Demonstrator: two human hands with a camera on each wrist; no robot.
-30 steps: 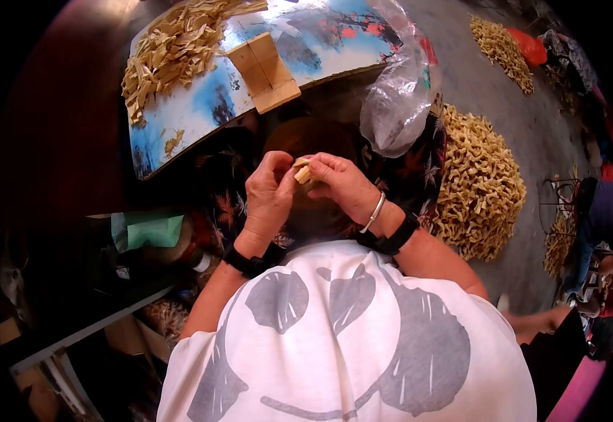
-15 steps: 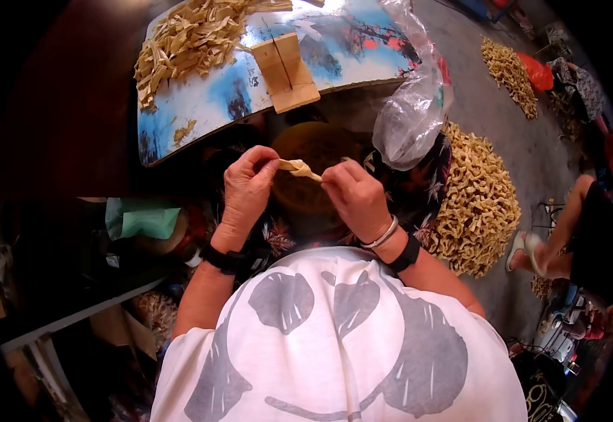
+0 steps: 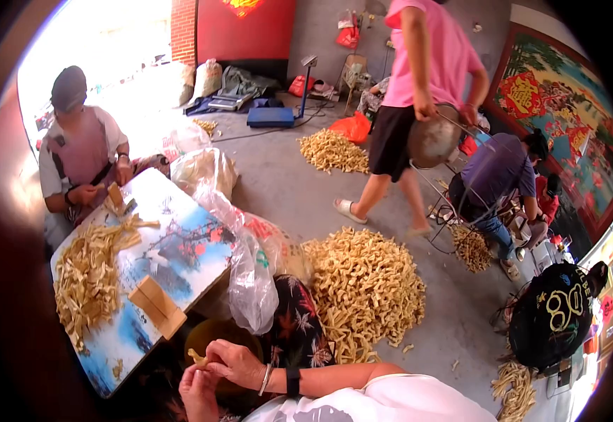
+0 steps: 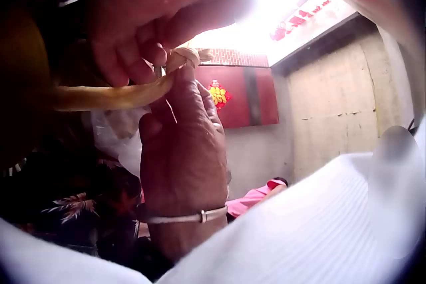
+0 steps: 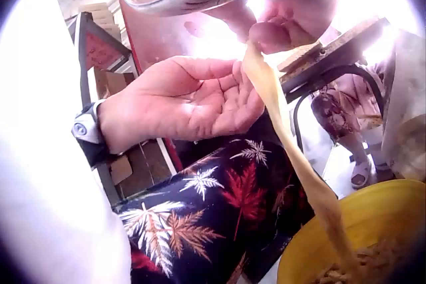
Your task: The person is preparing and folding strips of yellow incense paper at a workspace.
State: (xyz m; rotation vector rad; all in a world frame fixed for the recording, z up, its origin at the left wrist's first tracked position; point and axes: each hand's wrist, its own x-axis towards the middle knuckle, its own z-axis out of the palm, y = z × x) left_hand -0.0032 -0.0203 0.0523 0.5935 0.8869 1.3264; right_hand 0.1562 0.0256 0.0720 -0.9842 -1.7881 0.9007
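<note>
A pale yellow tofu-skin strip (image 5: 286,124) hangs from between both hands toward a yellow bucket (image 5: 373,204). My right hand (image 3: 234,363), wearing a bracelet, pinches the strip's upper part between thumb and finger. Just below it, my left hand (image 3: 199,394) has its thumb and fingertips on the strip, palm turned up in the right wrist view. In the left wrist view a wrapped loop of the strip (image 4: 185,56) shows at the right fingertips, with a length running leftward. Small pieces (image 5: 373,261) lie inside the bucket.
A painted table (image 3: 127,337) holds a heap of strips (image 3: 88,281) and a wooden block (image 3: 157,307). Beside me a large pile of knotted pieces (image 3: 369,281) covers the floor. One person (image 3: 81,148) sits across; another (image 3: 433,63) walks past carrying a metal-framed stool (image 3: 436,137).
My head view has swung up and round, bringing the room and other people into sight. The hands, apart with a knotted piece stretched between them half a second ago, are now close together.
</note>
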